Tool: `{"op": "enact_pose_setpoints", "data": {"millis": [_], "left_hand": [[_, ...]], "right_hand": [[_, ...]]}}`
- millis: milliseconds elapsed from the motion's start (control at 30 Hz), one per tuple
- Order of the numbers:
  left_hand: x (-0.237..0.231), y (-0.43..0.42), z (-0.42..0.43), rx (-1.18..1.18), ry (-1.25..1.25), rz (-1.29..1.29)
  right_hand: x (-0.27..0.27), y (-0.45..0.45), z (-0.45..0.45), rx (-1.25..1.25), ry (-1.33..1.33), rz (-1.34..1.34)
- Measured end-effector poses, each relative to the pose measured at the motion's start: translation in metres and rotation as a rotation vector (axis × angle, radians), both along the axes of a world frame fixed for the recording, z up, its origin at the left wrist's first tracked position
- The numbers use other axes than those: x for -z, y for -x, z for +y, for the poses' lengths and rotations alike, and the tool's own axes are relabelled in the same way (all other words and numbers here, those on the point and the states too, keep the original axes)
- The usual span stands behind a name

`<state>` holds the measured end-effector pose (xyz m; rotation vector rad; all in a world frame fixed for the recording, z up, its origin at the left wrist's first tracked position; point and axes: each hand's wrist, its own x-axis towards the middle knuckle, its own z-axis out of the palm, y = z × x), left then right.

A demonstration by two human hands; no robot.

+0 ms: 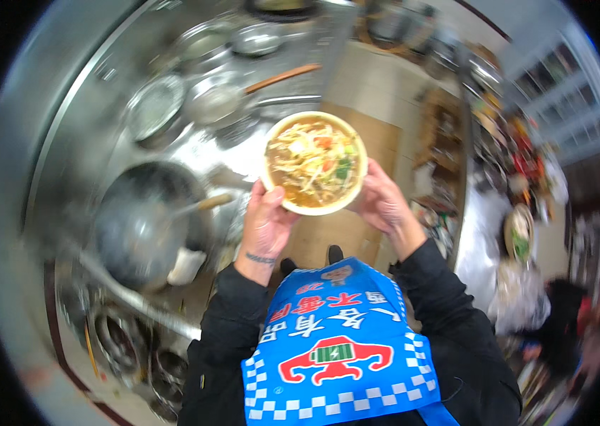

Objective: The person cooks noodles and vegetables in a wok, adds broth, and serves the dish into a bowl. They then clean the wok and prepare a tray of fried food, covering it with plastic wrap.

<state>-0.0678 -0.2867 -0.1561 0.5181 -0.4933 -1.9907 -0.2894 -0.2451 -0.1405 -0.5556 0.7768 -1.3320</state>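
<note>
Between my hands is a round, pale yellow bowl (315,209) filled with noodle soup (316,160). Brown broth, pale noodles or sprouts, orange-red pieces and green leaves show in it. My left hand (270,218) grips the lower left of the rim, thumb on top. My right hand (382,199) supports the bowl's right side, its fingers partly hidden behind the wall. The bowl is held in the air in front of my blue apron (332,341), above the floor.
To the left, a steaming wok (143,229) sits by the steel stove, with a wooden-handled utensil (215,201) across it. Metal basins (156,106) stand farther up. On the right runs a steel counter (478,229) with an oval dish (519,234) and a plastic bag (518,298).
</note>
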Motion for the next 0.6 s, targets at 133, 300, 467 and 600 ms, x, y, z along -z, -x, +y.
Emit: {"op": "enact_pose_setpoints", "data": {"millis": [133,300,467,600], "left_hand": [[-0.004,0.107,0.014,0.286,0.033,-0.069],[-0.004,0.255,0.066,0.646,0.082,-0.047],[-0.002,0.342,0.110,0.941,0.110,-0.046],[0.023,0.373,0.142,1.066,0.110,-0.155]], "right_hand": [[0.003,0.090,0.065,0.251,0.054,-0.090],[0.003,0.191,0.173,0.673,0.040,-0.185],[-0.005,0.257,0.267,0.903,0.106,-0.127],[-0.005,0.313,0.346,1.175,0.161,-0.052]]}}
